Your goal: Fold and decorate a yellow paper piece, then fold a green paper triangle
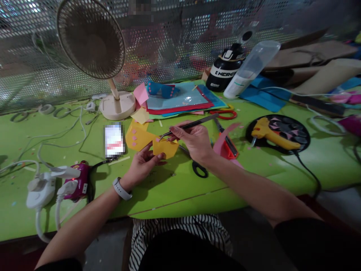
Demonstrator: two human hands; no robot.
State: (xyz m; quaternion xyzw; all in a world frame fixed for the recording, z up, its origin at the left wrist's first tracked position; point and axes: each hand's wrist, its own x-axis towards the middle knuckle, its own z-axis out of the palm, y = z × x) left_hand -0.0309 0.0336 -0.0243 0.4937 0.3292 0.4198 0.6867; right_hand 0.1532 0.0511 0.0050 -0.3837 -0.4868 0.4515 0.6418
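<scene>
much of the yellow paper cutout is covered: its near edge is hidden by the fingers of the left hand, and the narrow middle part is hard to make out behind the tip of the tweezers. whether the pink piece at that tip is gripped or only touched cannot be told. the black-handled scissors are partly hidden beneath the right hand, and the screen of the phone is blurred out. both forearms are cut off by dark sleeves at the lower edge of the view.

the cutout is held just above the table, pinched between the thumb and fingers of the left hand, which is placed below it. the right hand is closed around the tweezers, just to the right of the cutout, and the tips are brought over its middle.

the cutout's long axis is laid roughly crosswise, tilted slightly down toward the right; its left lobe is marked by a column of small pink pieces. the tweezers are slanted, their tips pointed left and a little downward, their rear end raised toward the upper right.
</scene>
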